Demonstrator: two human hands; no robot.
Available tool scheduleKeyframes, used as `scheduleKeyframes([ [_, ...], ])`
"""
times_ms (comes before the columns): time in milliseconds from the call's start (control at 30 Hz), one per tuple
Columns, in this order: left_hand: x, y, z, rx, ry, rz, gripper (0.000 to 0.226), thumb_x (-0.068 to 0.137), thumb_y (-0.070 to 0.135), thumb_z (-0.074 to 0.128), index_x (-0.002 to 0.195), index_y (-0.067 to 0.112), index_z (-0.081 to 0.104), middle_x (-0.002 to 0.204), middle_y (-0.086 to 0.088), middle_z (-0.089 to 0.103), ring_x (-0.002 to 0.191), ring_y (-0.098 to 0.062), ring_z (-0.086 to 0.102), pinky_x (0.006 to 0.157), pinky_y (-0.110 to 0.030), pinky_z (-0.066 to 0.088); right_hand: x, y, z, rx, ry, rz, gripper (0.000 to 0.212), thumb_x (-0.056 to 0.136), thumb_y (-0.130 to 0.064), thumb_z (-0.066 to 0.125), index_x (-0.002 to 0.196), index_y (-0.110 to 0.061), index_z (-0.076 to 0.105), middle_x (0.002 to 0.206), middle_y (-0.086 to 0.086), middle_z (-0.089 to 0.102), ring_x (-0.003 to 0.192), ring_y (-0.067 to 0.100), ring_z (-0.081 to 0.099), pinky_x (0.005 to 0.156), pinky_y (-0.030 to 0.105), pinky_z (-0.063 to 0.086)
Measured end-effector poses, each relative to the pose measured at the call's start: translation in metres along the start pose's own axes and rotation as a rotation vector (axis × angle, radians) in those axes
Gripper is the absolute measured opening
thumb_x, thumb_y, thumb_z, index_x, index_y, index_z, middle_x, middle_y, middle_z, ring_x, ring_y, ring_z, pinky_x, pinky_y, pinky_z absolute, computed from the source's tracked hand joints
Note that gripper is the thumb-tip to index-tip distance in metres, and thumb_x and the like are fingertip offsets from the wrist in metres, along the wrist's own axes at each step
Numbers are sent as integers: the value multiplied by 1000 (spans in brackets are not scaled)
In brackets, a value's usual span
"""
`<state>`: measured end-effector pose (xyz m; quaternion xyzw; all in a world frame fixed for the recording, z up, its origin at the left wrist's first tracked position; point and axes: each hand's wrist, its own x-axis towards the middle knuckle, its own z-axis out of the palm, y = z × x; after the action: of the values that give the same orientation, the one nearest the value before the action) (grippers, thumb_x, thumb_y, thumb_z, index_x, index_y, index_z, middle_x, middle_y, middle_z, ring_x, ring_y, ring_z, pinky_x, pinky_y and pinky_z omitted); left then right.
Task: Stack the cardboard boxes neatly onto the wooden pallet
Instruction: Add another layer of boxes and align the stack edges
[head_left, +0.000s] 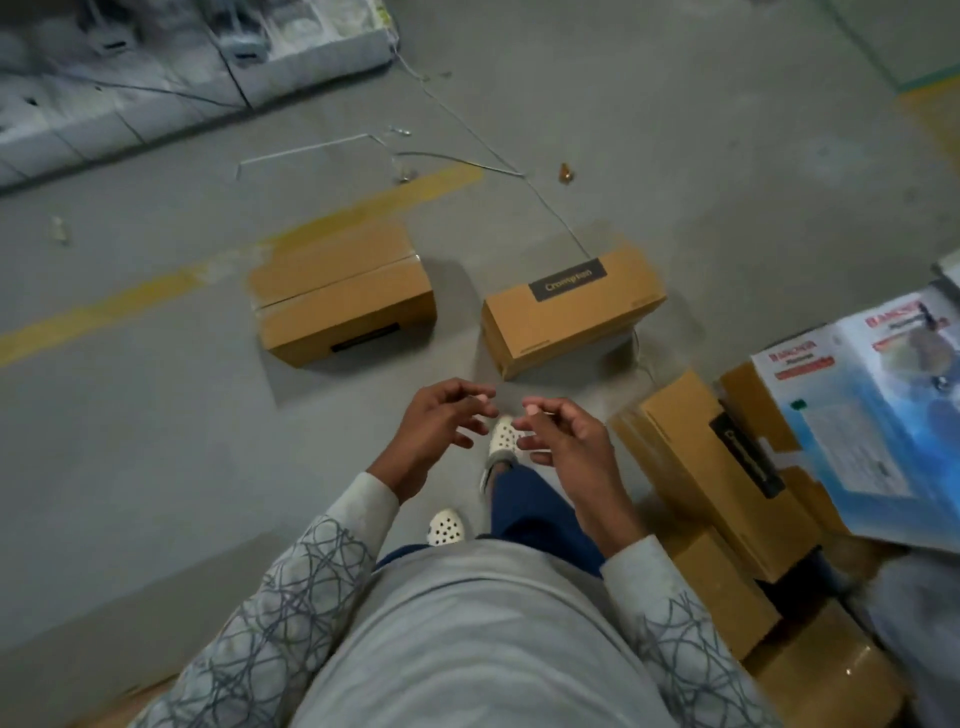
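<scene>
Two brown cardboard boxes lie apart on the grey floor ahead of me: a taped box (343, 301) on the left and a box with a dark label (571, 306) on the right. My left hand (441, 426) and my right hand (566, 441) hover side by side in front of my body, below the boxes, fingers curled and apart, holding nothing. More cardboard boxes (711, 478) are piled at my right side. No wooden pallet shows clearly in view.
A blue and white printed carton (883, 405) rests on the pile at right. White sacks or cartons (156, 67) line the top left. Loose strapping bands (467, 161) trail over the floor. A worn yellow line (156, 291) crosses it. My feet (447, 525) stand below my hands.
</scene>
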<state>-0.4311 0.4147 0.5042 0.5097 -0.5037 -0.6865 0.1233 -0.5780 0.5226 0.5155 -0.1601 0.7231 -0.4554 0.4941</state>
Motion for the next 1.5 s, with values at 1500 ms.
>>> scheduleKeyframes([
  [1500, 454, 123, -366, -1038, 926, -457, 21, 101, 19, 61, 116, 8, 70, 93, -7, 75, 74, -21, 66, 66, -32, 49, 614, -309, 481, -975, -813, -17, 16, 101, -29, 63, 112, -20, 70, 96, 1, 76, 80, 19, 70, 75, 37, 54],
])
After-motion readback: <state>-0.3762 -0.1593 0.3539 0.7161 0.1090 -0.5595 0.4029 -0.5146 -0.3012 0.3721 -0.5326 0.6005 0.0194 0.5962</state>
